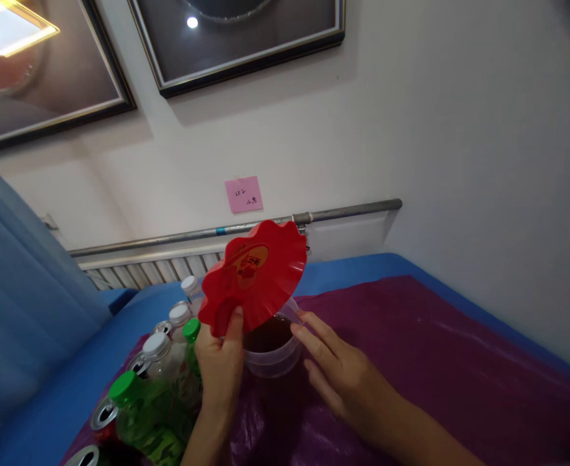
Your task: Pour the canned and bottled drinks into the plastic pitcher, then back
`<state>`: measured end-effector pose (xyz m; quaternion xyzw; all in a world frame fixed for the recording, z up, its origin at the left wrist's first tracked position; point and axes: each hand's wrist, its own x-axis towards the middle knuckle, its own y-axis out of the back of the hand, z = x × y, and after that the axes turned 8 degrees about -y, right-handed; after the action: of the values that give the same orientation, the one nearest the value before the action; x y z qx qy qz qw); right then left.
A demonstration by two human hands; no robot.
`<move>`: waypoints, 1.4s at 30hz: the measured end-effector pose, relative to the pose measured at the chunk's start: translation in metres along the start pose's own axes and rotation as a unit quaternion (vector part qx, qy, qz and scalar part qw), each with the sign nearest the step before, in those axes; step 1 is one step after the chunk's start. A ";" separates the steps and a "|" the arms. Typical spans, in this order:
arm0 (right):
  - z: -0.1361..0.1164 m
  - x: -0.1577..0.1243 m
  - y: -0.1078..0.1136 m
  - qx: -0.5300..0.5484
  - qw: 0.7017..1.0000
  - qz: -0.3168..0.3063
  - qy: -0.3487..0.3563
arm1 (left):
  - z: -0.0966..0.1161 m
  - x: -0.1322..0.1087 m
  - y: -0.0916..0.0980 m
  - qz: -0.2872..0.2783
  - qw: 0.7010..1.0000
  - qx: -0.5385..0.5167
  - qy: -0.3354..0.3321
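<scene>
Pinching the red plate [279, 272], the left hand [220, 362] could drop it into the clear tub [272, 364] if its grip slips, the half-open right hand [343, 369] touching the tub.

left hand [220, 362]: bare | right hand [340, 372]: bare, slender fingers [321, 329] | forearms [413, 424]: bare
</scene>
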<state>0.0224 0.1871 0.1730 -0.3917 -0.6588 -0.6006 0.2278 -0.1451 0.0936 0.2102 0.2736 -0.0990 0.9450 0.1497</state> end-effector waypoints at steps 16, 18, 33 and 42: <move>0.000 0.000 0.000 0.003 1.000 0.001 -0.003 | 0.002 0.001 0.000 -0.002 1.000 0.005 -0.005; 0.000 0.001 0.000 0.001 1.000 0.000 -0.004 | 0.002 0.001 0.000 -0.001 1.000 0.009 -0.006; 0.000 0.000 0.000 -0.004 1.000 -0.001 -0.002 | 0.002 0.001 -0.002 -0.001 1.000 0.010 -0.004; -0.001 0.001 0.001 0.004 1.000 -0.006 -0.014 | 0.001 0.000 -0.001 -0.003 1.000 0.010 -0.012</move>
<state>0.0227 0.1863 0.1743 -0.3953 -0.6663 -0.5940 0.2168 -0.1447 0.0940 0.2114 0.2862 -0.0906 0.9423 0.1482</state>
